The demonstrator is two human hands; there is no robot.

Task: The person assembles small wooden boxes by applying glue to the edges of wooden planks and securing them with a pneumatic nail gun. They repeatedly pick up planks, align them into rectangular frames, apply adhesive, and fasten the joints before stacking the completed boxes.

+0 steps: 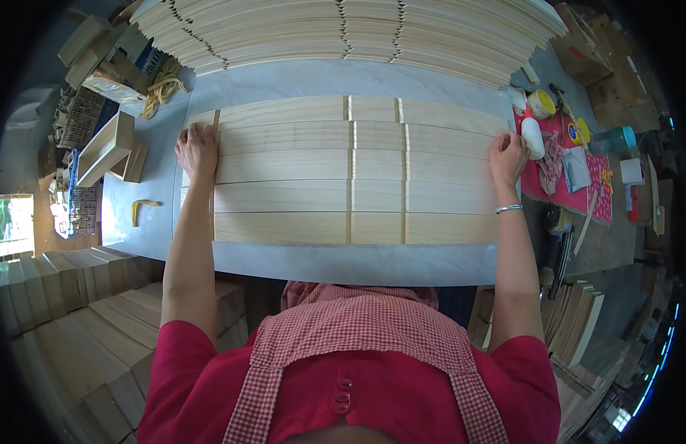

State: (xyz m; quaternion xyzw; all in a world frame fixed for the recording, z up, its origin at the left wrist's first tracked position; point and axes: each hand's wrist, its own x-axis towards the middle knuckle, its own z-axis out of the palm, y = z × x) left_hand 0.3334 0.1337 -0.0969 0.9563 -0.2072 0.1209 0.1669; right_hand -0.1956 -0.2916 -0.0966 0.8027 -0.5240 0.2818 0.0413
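Observation:
Several pale wooden boards (284, 166) lie side by side on the grey tabletop, their long edges together. Grooves cross each board near the left end and in two places right of the middle, lining up roughly from board to board. My left hand (197, 150) is closed over the left end of a grooved board (284, 136), the second from the far side. At that board's right end, my right hand (509, 155) has its fingers curled round the edge. The undersides of the fingertips are hidden.
A tall stack of grooved boards (298, 29) stands at the far side of the table (358, 260). To the right are a white glue bottle (532, 137), a pink cloth (552, 163) and a teal jar (613, 140). At left stand a wooden box (106, 152) and a yellow strip (139, 210).

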